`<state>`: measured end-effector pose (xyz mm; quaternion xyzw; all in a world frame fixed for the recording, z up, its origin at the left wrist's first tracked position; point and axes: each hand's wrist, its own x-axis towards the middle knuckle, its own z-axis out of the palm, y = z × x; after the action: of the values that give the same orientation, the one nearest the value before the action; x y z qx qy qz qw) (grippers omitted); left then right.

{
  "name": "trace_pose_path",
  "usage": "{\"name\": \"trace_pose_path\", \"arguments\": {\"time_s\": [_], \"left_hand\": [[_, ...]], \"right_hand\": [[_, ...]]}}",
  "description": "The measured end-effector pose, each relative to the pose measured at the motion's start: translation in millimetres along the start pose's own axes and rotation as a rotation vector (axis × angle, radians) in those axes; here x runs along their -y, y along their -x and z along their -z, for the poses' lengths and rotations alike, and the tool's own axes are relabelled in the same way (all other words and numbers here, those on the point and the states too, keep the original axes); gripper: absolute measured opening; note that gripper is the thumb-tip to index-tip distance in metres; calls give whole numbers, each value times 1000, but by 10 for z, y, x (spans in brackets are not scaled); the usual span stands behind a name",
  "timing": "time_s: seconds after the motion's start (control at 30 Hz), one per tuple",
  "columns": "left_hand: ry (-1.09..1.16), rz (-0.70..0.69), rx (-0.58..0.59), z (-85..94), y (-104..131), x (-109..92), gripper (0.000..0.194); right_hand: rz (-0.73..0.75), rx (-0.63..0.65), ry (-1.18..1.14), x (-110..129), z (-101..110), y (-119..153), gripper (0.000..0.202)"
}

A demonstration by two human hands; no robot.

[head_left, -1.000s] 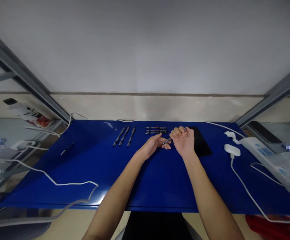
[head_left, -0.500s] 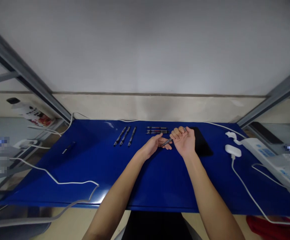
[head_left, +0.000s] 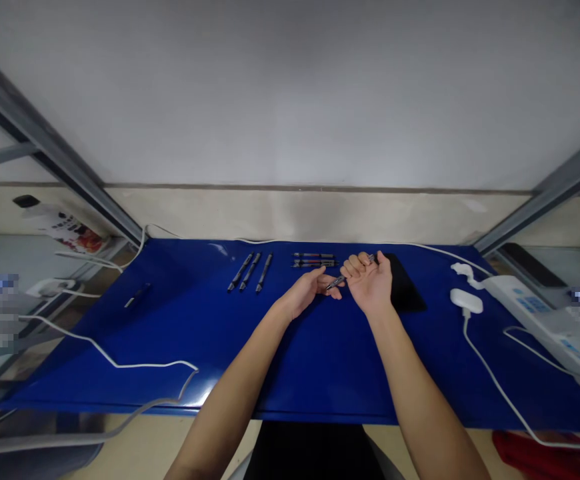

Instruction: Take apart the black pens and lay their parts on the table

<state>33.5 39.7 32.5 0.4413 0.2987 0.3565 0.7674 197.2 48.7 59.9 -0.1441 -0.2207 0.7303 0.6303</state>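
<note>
Well behind the table's front edge (head_left: 330,417), pen (head_left: 337,281) in curled right hand (head_left: 371,285), one end (head_left: 329,287) at open left hand (head_left: 304,295)

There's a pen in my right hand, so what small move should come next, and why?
I'd probably close the left hand gently on the pen: the right hand has its fingers curled around it, but the pen's left end shows over the left fingers, which look loosely open, so a second hold might steady it.
</note>
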Motion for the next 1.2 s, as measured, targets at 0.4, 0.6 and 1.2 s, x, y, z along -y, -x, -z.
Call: {"name": "trace_pose_path", "arguments": {"time_s": [0.4,0.6,1.2], "left_hand": [[15,-4,17,16,-13,14,60],[18,0,12,21,-6,4,59],[7,25,0,-38,44,-67,54]], "right_hand": [[20,-44,63,23,-26,13,36],[13,-46,65,12,-40,13,36],[27,-34,58,21,-33,15,35]]}}
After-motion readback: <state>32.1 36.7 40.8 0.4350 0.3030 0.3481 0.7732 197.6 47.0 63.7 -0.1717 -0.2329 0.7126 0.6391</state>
